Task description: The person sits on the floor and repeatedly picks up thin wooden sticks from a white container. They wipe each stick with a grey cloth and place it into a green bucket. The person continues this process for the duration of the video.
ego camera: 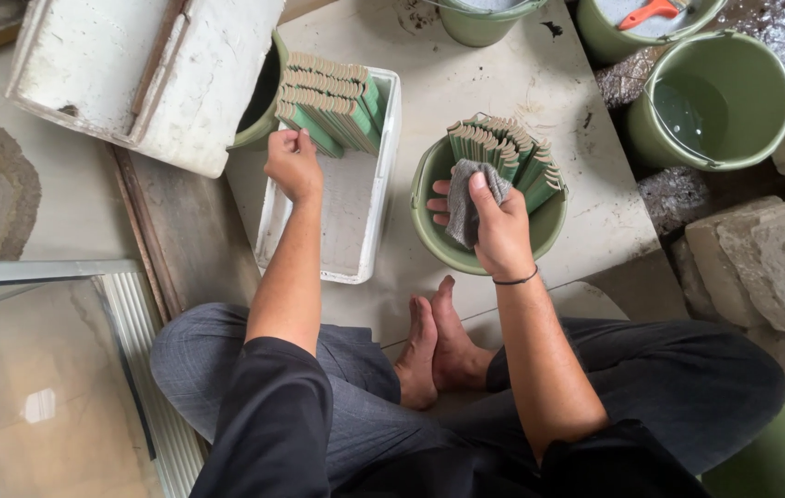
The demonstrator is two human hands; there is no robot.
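I sit cross-legged on the floor. My right hand [496,226] grips a grey cloth [468,198] over a green bucket [448,244] that holds several green tiles [503,152] standing on edge. My left hand [293,164] rests on the near end of a row of green tiles [330,101] stacked on edge inside a white rectangular tray [342,217]. Its fingers curl on the nearest tile.
A green bucket of water [715,97] stands at the right, two more buckets [483,18] at the top, one with an orange-handled tool [648,12]. A white box [139,74] lies top left, stone blocks [766,263] at right, a glass panel [42,387] bottom left.
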